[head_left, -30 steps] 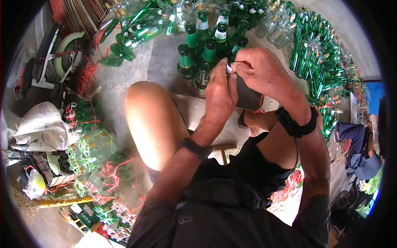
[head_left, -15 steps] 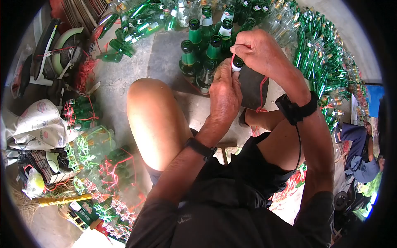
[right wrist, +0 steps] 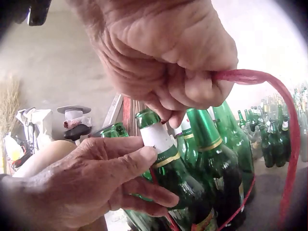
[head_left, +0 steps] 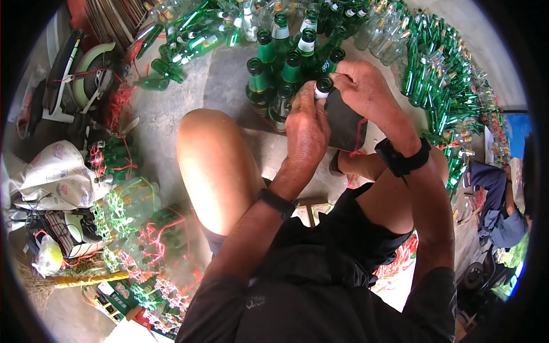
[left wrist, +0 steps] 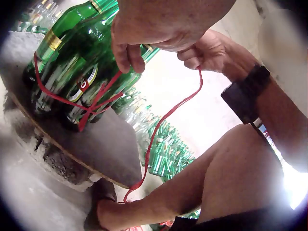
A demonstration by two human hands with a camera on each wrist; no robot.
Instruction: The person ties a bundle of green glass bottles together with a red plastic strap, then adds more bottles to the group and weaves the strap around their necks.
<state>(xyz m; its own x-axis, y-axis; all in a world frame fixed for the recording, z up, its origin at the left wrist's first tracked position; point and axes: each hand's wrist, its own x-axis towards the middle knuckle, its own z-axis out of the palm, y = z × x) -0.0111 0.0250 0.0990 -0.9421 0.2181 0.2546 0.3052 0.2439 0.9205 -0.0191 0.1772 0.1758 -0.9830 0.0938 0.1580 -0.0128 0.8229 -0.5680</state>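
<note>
A cluster of green glass bottles (head_left: 257,83) stands upright on a dark board (head_left: 349,123) before me. Red plastic string (left wrist: 166,115) runs around the lower bodies of the bottles and crosses over itself at their side in the left wrist view. My left hand (head_left: 307,128) grips the white-labelled neck of the nearest bottle (right wrist: 159,137), thumb on the label, with string passing by its fingers. Close to that bottle's mouth, my right hand (head_left: 366,86) is curled round the string, whose loose length (right wrist: 291,144) hangs from the fist.
Many green and clear bottles (head_left: 423,74) line the wall at the right and back. Some bottles (head_left: 168,68) lie on the floor at the left. Netted bottles (head_left: 128,208) and a white sack (head_left: 57,177) stand left of my knee. A person (head_left: 503,217) sits far right.
My right hand drew up and away from the bottle mouth with the string stretched, then came back down beside it. The left hand stays at the same neck.
</note>
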